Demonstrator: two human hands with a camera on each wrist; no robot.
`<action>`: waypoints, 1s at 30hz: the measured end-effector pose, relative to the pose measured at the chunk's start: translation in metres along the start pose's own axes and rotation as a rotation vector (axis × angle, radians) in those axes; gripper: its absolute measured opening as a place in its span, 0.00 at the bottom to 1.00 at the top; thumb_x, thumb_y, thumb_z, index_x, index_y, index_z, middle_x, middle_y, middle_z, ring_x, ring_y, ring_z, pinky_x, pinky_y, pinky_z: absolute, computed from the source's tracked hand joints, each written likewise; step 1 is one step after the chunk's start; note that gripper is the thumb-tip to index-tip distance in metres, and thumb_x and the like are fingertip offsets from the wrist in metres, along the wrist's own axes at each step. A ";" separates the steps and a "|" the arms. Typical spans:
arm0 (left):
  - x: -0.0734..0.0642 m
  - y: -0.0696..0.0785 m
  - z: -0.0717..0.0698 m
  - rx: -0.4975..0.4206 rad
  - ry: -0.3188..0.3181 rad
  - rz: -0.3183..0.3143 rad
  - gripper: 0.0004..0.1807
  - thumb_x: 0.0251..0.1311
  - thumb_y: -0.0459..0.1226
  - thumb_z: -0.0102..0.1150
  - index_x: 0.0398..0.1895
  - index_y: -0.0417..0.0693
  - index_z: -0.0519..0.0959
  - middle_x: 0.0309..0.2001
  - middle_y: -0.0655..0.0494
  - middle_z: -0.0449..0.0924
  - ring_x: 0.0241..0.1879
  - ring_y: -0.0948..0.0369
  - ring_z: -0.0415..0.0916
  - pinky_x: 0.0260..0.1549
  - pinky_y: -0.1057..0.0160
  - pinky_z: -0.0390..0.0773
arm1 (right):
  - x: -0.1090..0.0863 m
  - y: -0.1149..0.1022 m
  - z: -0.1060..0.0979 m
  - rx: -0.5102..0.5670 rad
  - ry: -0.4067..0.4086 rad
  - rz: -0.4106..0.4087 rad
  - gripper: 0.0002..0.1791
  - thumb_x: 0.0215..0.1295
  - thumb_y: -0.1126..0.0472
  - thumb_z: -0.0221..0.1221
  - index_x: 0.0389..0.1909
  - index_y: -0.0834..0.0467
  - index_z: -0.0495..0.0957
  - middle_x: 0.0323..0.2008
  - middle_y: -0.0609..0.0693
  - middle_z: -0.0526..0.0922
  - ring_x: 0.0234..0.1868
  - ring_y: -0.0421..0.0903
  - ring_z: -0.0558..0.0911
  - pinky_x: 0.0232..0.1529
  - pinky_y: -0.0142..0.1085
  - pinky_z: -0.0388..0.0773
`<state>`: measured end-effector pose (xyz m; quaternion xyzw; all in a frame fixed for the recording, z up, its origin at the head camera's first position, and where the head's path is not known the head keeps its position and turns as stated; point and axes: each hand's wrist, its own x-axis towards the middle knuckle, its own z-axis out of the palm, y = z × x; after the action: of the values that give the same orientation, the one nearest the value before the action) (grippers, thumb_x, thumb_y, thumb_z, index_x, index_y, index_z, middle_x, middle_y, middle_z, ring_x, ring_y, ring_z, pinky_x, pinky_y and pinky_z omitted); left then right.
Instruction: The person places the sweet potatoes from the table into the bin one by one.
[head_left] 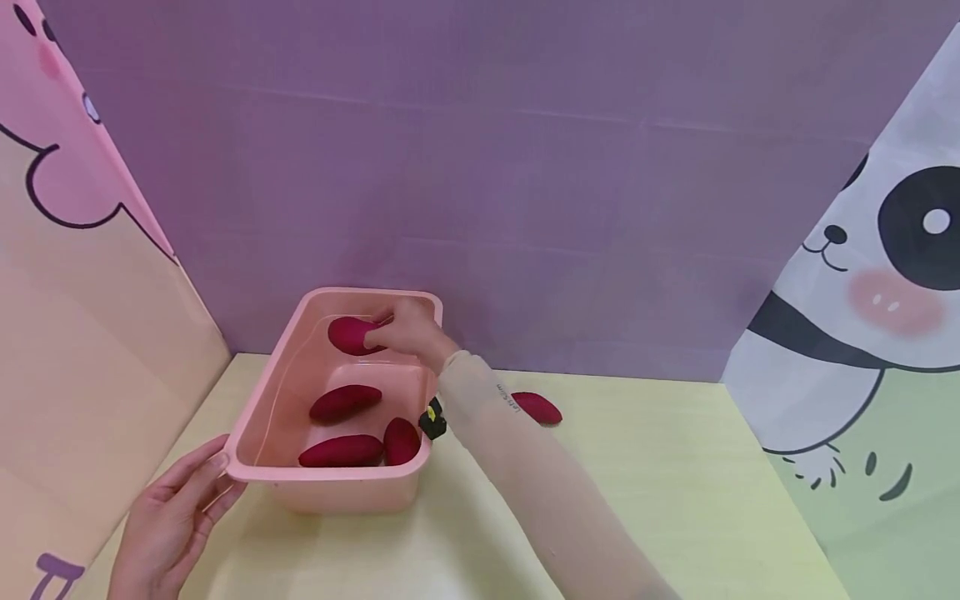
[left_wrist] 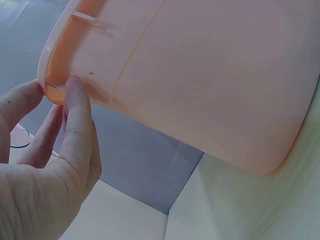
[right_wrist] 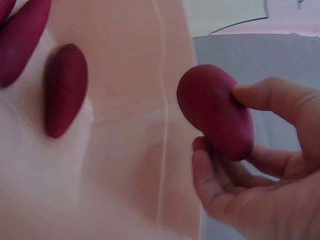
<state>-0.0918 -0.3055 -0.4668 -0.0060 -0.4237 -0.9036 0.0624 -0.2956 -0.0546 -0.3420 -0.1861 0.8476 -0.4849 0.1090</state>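
A pink plastic bin (head_left: 345, 475) stands on the table. My left hand (head_left: 168, 521) pinches its near left rim corner, thumb on top and fingers below; the left wrist view shows this hand (left_wrist: 60, 150) against the outer wall. Over the far end of the bin, my right hand (head_left: 411, 333) holds a smooth, dark red sweet potato (head_left: 351, 335) between thumb and fingers. The right wrist view shows the held sweet potato (right_wrist: 215, 112) above the bin floor. Inside the bin lie a middle sweet potato (head_left: 345, 403), a near one (head_left: 341, 451) and one in the right corner (head_left: 401, 442).
Another sweet potato (head_left: 537, 408) lies on the pale table (head_left: 675, 500), right of the bin and partly behind my right forearm. A purple wall (head_left: 525, 208) rises directly behind the bin. Printed side panels stand left and right, a panda (head_left: 870, 267) on the right one.
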 end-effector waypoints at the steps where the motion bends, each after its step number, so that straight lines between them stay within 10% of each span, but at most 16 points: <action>1: 0.000 0.000 0.000 -0.001 -0.001 0.000 0.19 0.73 0.23 0.46 0.57 0.43 0.83 0.50 0.53 0.84 0.43 0.58 0.84 0.48 0.59 0.83 | 0.001 0.001 0.004 0.010 0.003 0.016 0.11 0.56 0.66 0.70 0.41 0.63 0.86 0.29 0.48 0.84 0.32 0.44 0.79 0.34 0.31 0.84; 16: 0.000 -0.004 0.003 -0.005 -0.006 0.026 0.21 0.73 0.21 0.44 0.56 0.42 0.83 0.49 0.51 0.84 0.43 0.58 0.84 0.47 0.59 0.84 | -0.006 0.007 0.036 -0.149 -0.244 0.146 0.07 0.52 0.68 0.73 0.22 0.60 0.84 0.21 0.54 0.80 0.28 0.48 0.77 0.24 0.31 0.83; 24: -0.001 -0.004 0.003 -0.005 0.008 0.030 0.20 0.72 0.20 0.44 0.56 0.41 0.83 0.49 0.51 0.84 0.43 0.57 0.85 0.46 0.58 0.85 | -0.006 0.012 0.046 -0.169 -0.272 0.205 0.06 0.53 0.69 0.72 0.32 0.60 0.85 0.27 0.51 0.84 0.35 0.53 0.85 0.43 0.42 0.88; 30: -0.001 -0.003 0.004 -0.005 0.014 0.019 0.20 0.72 0.21 0.46 0.56 0.41 0.83 0.49 0.51 0.85 0.43 0.57 0.85 0.46 0.58 0.85 | -0.004 0.007 0.046 -0.218 -0.275 0.137 0.07 0.56 0.67 0.71 0.35 0.59 0.85 0.31 0.56 0.84 0.34 0.53 0.81 0.39 0.39 0.87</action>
<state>-0.0912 -0.3008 -0.4665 -0.0037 -0.4210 -0.9040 0.0742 -0.2767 -0.0852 -0.3714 -0.2031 0.8829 -0.3515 0.2360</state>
